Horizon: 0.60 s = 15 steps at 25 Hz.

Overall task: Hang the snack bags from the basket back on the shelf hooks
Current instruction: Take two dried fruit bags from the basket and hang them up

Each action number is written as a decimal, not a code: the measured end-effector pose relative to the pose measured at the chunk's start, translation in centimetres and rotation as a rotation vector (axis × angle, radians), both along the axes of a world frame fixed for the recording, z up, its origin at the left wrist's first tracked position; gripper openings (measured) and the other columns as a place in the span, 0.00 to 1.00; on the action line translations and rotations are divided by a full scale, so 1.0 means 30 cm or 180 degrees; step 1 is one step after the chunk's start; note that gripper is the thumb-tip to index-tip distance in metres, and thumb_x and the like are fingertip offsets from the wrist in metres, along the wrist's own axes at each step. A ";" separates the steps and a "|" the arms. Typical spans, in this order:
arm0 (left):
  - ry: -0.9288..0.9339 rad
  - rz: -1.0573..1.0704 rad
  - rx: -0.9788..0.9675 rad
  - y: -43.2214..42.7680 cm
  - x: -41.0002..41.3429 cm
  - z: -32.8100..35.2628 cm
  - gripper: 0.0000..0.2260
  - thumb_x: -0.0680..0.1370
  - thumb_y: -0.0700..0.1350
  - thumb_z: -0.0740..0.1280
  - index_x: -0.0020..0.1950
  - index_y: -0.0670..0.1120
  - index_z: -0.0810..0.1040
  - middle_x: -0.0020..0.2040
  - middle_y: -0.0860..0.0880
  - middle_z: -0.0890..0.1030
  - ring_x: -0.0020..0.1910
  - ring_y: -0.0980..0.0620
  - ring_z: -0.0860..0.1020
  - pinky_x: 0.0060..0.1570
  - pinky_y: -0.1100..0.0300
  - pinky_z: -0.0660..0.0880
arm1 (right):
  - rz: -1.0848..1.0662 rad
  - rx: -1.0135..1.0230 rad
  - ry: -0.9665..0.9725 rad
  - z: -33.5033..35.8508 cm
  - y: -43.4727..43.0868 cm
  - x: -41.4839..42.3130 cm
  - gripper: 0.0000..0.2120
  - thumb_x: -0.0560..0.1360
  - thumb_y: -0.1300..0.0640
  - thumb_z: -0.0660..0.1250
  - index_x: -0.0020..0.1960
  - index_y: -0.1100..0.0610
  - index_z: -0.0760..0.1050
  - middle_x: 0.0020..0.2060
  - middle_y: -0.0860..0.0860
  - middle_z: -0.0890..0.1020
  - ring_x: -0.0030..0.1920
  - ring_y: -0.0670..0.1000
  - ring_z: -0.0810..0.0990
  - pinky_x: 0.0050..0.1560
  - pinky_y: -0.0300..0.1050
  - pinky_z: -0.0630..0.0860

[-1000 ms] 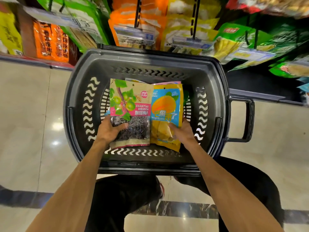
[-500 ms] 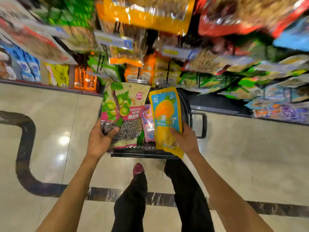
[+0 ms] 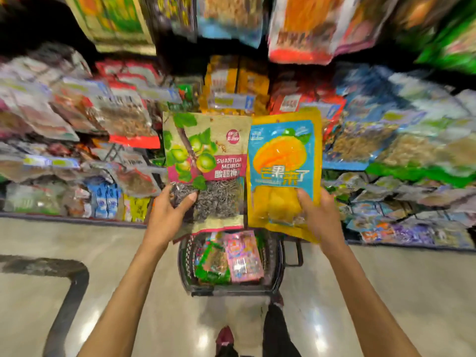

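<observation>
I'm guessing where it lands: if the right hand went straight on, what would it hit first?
Probably the red hanging bags just beyond the mango bag the right hand holds; depth is unclear.

Upper frame crowded by hanging packets (image 3: 123, 117); basket (image 3: 231, 291) blocks lower centre; bare floor (image 3: 425, 292) open lower left, lower right.

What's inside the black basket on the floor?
A green bag and a pink bag lie in the basket. Its far end is hidden behind the held plum bag and mango bag.
</observation>
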<state>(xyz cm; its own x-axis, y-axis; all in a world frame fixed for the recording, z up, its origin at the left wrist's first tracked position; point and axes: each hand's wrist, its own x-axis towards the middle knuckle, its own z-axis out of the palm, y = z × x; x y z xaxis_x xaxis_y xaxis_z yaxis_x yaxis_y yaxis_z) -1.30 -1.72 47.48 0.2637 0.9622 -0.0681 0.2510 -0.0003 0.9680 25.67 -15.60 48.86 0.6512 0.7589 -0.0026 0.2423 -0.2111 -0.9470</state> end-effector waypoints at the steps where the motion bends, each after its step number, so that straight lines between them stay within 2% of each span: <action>1: -0.0071 -0.0038 0.0095 -0.019 0.017 0.079 0.11 0.77 0.41 0.70 0.59 0.49 0.76 0.51 0.57 0.82 0.50 0.60 0.81 0.54 0.64 0.76 | -0.0104 0.0185 0.0015 0.074 -0.039 0.012 0.06 0.81 0.59 0.65 0.56 0.54 0.78 0.46 0.44 0.83 0.43 0.35 0.80 0.48 0.33 0.76; 2: -0.0148 -0.0049 0.0218 -0.039 0.034 0.146 0.10 0.77 0.40 0.70 0.57 0.49 0.76 0.49 0.59 0.81 0.48 0.61 0.81 0.50 0.71 0.75 | -0.0206 0.0361 0.0052 0.137 -0.075 0.029 0.07 0.81 0.60 0.65 0.57 0.54 0.78 0.47 0.44 0.83 0.43 0.34 0.80 0.47 0.31 0.76; 3: -0.0201 -0.0066 0.0339 -0.055 0.054 0.204 0.10 0.77 0.40 0.70 0.55 0.51 0.75 0.47 0.62 0.80 0.46 0.66 0.79 0.46 0.75 0.72 | -0.0292 0.0503 0.0070 0.197 -0.110 0.050 0.07 0.80 0.60 0.65 0.57 0.54 0.78 0.48 0.45 0.83 0.44 0.35 0.81 0.48 0.33 0.76; 5: -0.0371 -0.0113 0.0516 -0.089 0.090 0.306 0.10 0.77 0.41 0.70 0.51 0.55 0.74 0.43 0.64 0.81 0.44 0.74 0.77 0.47 0.72 0.71 | -0.0471 0.0683 -0.0049 0.305 -0.176 0.085 0.07 0.80 0.59 0.66 0.56 0.53 0.79 0.48 0.43 0.84 0.44 0.37 0.81 0.48 0.40 0.77; 7: -0.0542 -0.0229 0.0698 -0.141 0.159 0.402 0.10 0.77 0.41 0.71 0.54 0.54 0.76 0.50 0.61 0.83 0.49 0.68 0.79 0.51 0.65 0.73 | -0.0634 0.0903 -0.0256 0.413 -0.279 0.144 0.06 0.79 0.59 0.67 0.54 0.52 0.80 0.44 0.40 0.84 0.42 0.37 0.81 0.46 0.40 0.77; 9: -0.0714 -0.0363 0.0786 -0.202 0.237 0.476 0.11 0.76 0.40 0.71 0.55 0.51 0.76 0.52 0.54 0.83 0.51 0.63 0.80 0.51 0.68 0.73 | -0.0749 0.1043 -0.0356 0.483 -0.381 0.210 0.06 0.79 0.60 0.68 0.50 0.49 0.80 0.40 0.36 0.85 0.40 0.35 0.80 0.43 0.34 0.77; 11: -0.0820 -0.0502 0.0868 -0.288 0.332 0.543 0.11 0.76 0.39 0.70 0.56 0.50 0.76 0.51 0.54 0.83 0.48 0.65 0.80 0.49 0.72 0.72 | -0.0876 0.1182 -0.0379 0.528 -0.500 0.280 0.08 0.79 0.61 0.68 0.47 0.47 0.78 0.39 0.33 0.84 0.39 0.34 0.79 0.42 0.31 0.76; 13: -0.0949 -0.0609 0.0895 -0.378 0.424 0.588 0.12 0.76 0.42 0.71 0.59 0.50 0.76 0.53 0.55 0.83 0.50 0.65 0.80 0.49 0.71 0.72 | -0.0976 0.1294 -0.0384 0.559 -0.622 0.349 0.09 0.79 0.61 0.67 0.48 0.46 0.78 0.40 0.33 0.84 0.40 0.34 0.80 0.43 0.32 0.76; 15: -0.1001 -0.0689 0.0861 -0.462 0.503 0.619 0.14 0.76 0.46 0.71 0.61 0.54 0.76 0.55 0.61 0.82 0.54 0.67 0.79 0.51 0.69 0.71 | -0.0998 0.1342 -0.0320 0.576 -0.738 0.418 0.09 0.79 0.60 0.66 0.50 0.46 0.78 0.40 0.34 0.84 0.41 0.33 0.81 0.41 0.29 0.76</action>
<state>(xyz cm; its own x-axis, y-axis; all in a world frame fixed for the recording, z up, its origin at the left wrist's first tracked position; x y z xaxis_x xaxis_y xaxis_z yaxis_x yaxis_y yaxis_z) 13.78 -15.59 66.07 0.4279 0.8550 0.2930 -0.0881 -0.2832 0.9550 38.21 -37.73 66.14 0.8282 0.4494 0.3347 0.3227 0.1059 -0.9406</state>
